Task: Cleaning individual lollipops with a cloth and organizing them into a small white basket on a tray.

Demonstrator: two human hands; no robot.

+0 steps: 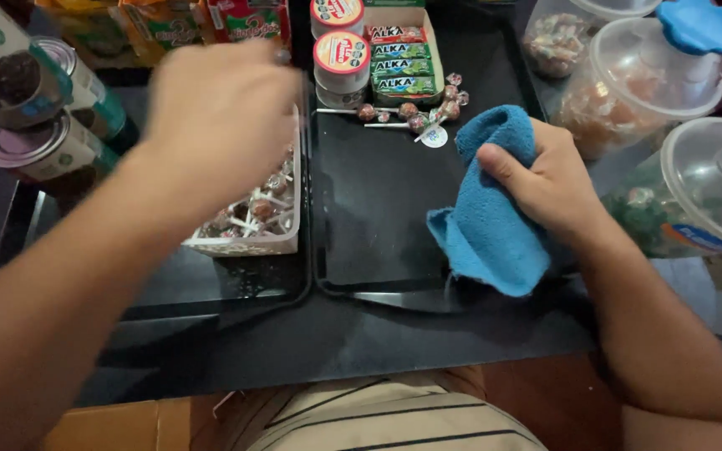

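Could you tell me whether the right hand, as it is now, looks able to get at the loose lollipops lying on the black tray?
Probably yes. The loose lollipops lie in the open on the black tray, just ahead of the right hand, with bare tray between. But that hand is closed around the blue cloth, so its fingers are not free.

One head-worn camera looks steeply down, close over a black tray (378, 280).

two black trays (353, 288), one blue cloth (490, 225), one white basket (252, 244), three tins (39, 150), three clear lidded jars (645, 83)
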